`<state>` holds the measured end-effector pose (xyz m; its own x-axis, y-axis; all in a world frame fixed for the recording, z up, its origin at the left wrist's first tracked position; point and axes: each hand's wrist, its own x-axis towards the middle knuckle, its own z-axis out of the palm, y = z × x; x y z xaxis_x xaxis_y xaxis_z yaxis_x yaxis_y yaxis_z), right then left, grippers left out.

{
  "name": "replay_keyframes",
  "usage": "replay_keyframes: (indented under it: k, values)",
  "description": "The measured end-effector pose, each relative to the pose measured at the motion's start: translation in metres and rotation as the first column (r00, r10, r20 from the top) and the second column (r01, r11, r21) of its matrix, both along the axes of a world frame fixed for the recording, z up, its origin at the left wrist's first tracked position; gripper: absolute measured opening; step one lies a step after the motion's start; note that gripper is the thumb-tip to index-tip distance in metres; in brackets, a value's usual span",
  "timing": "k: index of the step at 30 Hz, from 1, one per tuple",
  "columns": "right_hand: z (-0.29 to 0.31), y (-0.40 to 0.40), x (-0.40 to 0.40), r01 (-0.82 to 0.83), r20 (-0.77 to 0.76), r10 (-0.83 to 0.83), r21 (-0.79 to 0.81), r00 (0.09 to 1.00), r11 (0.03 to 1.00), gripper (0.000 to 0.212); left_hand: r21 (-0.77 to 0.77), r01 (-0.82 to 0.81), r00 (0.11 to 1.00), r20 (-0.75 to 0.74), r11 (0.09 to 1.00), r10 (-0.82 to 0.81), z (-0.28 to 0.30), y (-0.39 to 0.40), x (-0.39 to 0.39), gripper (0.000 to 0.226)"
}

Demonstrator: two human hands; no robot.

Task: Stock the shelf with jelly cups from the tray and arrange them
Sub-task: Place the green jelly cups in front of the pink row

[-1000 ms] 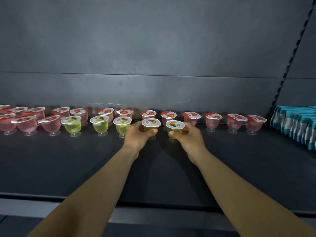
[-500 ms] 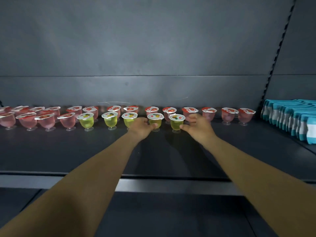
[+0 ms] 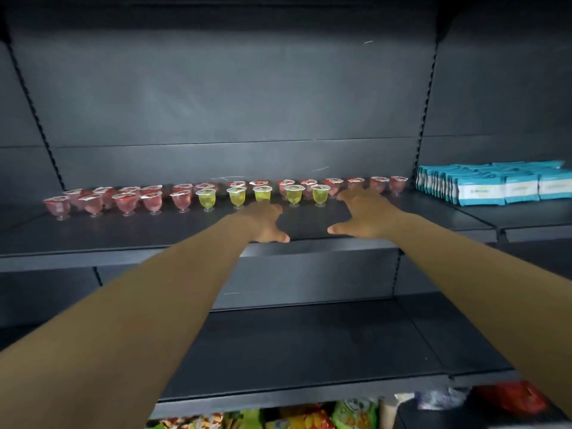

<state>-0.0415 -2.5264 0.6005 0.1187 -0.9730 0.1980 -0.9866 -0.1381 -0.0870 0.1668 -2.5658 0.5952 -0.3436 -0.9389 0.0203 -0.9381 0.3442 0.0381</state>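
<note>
Fingers (image 3: 348,196) spread, shelf (image 3: 123,243) edge bare

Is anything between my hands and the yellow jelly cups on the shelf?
Nothing visible. The left hand and right hand hover open just before the yellow cups, with only bare shelf between.

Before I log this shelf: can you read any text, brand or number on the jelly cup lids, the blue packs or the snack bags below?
None legible.
Jelly cup lids: fruit pictures only, any print too small.
Blue-and-white packs: label marks blurred, unreadable.
Snack bags on the bottom shelf: print blurred, unreadable.
</note>
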Motion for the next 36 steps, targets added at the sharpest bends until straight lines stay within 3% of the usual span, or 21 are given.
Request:
replay_keyframes:
  k: [6,13,20,25,32,36]
  values:
    - [-0.034,0.097,0.045,0.036,-0.011,-0.036,0.032,0.999,0.999,0.080,0.001,0.031,1.000,0.002,1.000,-0.031,-0.029,0.102,0.048,0.073]
    - [-0.128,0.155,0.075,-0.010,0.079,-0.007,0.208,0.997,0.978,0.076,0.219,-0.006,0.998,-0.063,0.976,0.020,-0.126,0.161,0.092,0.070]
    - [-0.283,0.152,0.078,-0.026,0.141,-0.039,0.431,0.989,0.902,0.064,0.496,-0.094,0.977,-0.120,0.863,0.175,-0.296,0.166,0.115,0.067]
    - [-0.416,0.134,0.072,-0.023,0.145,-0.089,0.633,0.985,0.774,0.064,0.672,-0.187,0.943,-0.082,0.717,0.322,-0.435,0.163,0.126,0.065]
    - [-0.587,0.091,0.060,-0.018,0.181,-0.210,0.795,0.961,0.606,0.066,0.768,-0.341,0.792,-0.077,0.543,0.606,-0.607,0.135,0.127,0.069]
    - [-0.671,0.070,0.063,0.006,0.186,-0.279,0.823,0.942,0.568,0.065,0.772,-0.373,0.730,-0.097,0.514,0.676,-0.685,0.112,0.119,0.076]
